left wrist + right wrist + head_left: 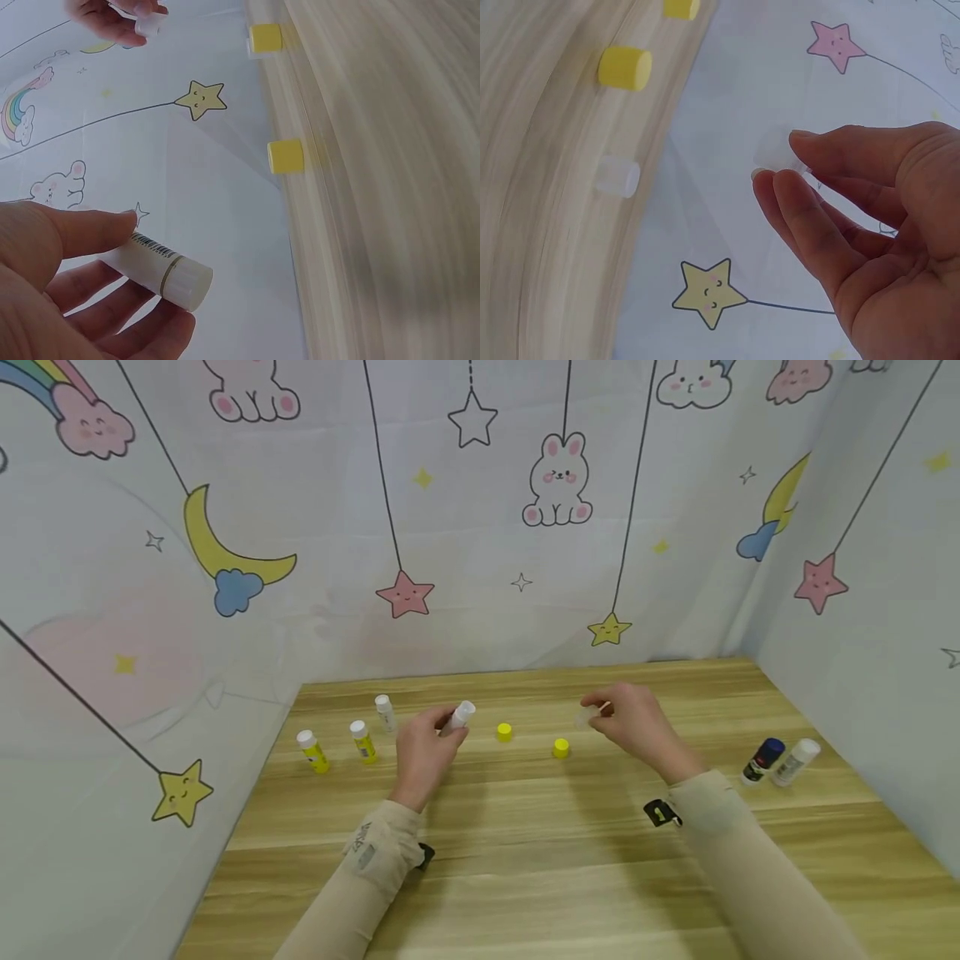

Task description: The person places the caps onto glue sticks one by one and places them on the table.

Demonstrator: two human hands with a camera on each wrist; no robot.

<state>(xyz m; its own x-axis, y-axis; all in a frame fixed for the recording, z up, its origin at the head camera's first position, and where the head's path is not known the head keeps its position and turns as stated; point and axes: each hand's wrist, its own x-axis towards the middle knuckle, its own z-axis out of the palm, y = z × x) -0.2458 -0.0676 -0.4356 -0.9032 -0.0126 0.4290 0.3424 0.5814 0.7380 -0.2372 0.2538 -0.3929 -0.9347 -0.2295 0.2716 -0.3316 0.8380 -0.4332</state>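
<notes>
A white glue stick (462,713) tilts in my left hand (426,755), held between thumb and fingers. Its barcode and a thin gold ring near the white end show in the left wrist view. Off to the right, my right hand (634,727) is raised over the table and pinches a translucent cap (774,150) between thumb and fingertips. Two yellow caps (504,732) stand on the wood between the hands, the nearer yellow cap (561,748) closer to the right one. Another translucent cap (618,176) rests on the table in the right wrist view.
On the left stand two yellow glue sticks (313,752) with white tops and a white glue stick (386,714). A dark-capped tube (763,761) and a white-capped tube (797,762) are at the right. Patterned cloth (480,543) hangs behind the wooden table (525,860).
</notes>
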